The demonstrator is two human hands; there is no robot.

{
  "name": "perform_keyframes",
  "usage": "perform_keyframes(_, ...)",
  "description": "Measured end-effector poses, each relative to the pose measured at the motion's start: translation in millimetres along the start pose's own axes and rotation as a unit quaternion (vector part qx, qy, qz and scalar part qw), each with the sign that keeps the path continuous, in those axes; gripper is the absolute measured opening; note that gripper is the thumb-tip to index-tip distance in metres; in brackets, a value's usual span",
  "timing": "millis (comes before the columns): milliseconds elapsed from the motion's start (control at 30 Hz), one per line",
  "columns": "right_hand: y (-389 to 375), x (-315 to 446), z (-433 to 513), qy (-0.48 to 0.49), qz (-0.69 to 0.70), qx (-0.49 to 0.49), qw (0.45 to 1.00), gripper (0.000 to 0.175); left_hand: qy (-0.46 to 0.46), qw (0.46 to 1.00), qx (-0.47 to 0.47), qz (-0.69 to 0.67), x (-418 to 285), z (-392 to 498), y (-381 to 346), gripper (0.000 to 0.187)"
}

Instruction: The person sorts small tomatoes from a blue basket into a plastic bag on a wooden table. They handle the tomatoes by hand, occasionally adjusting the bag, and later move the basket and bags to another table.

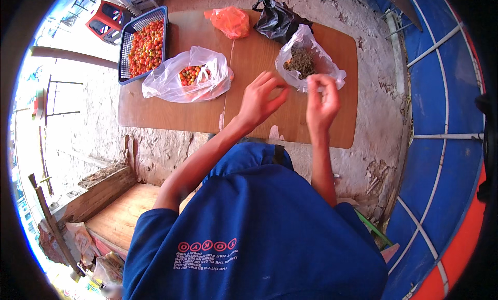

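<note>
My left hand (263,98) is raised above the wooden table, its thumb and fingers curled into a ring. My right hand (323,101) hovers at the near edge of a translucent plastic bag (331,68), fingers bent towards the thumb. Both hands are blurred, and I cannot make out anything between the fingertips. Inside that bag lies a heap of dark, dry-looking plant bits (302,62). To the left of my left hand, another translucent plastic bag (165,82) lies open with small red and orange tomatoes (190,75) in it.
A blue plastic basket (123,60) of small tomatoes stands at the table's (175,115) left end. An orange plastic bag (232,22) and a black plastic bag (278,20) lie along the far edge. Blue sheeting on a pipe frame (447,134) rises at right.
</note>
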State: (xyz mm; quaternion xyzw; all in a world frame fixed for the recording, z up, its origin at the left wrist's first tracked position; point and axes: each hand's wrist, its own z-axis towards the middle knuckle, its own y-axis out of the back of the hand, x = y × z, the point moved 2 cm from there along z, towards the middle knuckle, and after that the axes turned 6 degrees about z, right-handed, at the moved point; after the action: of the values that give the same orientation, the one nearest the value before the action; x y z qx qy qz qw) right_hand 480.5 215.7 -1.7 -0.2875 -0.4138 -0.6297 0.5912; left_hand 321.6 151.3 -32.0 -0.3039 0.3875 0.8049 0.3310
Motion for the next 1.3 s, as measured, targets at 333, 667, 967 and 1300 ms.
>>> perform_keyframes(333, -14.4, 22.8, 44.0, 0.082, -0.063, 0.010, 0.995, 0.045, 0.208, 0.911, 0.062, -0.351, -17.9, 78.2, -64.3, 0.050)
perform_keyframes(667, -25.4, 69.9, -7.8, -0.087, 0.263, 0.067, 0.958, 0.077, 0.144, 0.957, 0.100, -0.231, -56.8, 50.5, -39.8, 0.071)
perform_keyframes(967, -92.3, 7.4, -54.6, -0.139, 0.087, 0.223, 0.961, 0.073, 0.209, 0.907, -0.051, -0.362, -33.0, 14.1, 97.9, 0.061)
perform_keyframes(1300, -234.5, -18.1, -56.0, -0.201, -0.124, 0.332, 0.913, 0.035, 0.371, 0.845, -0.335, 0.190, 75.1, -81.4, 232.0, 0.059)
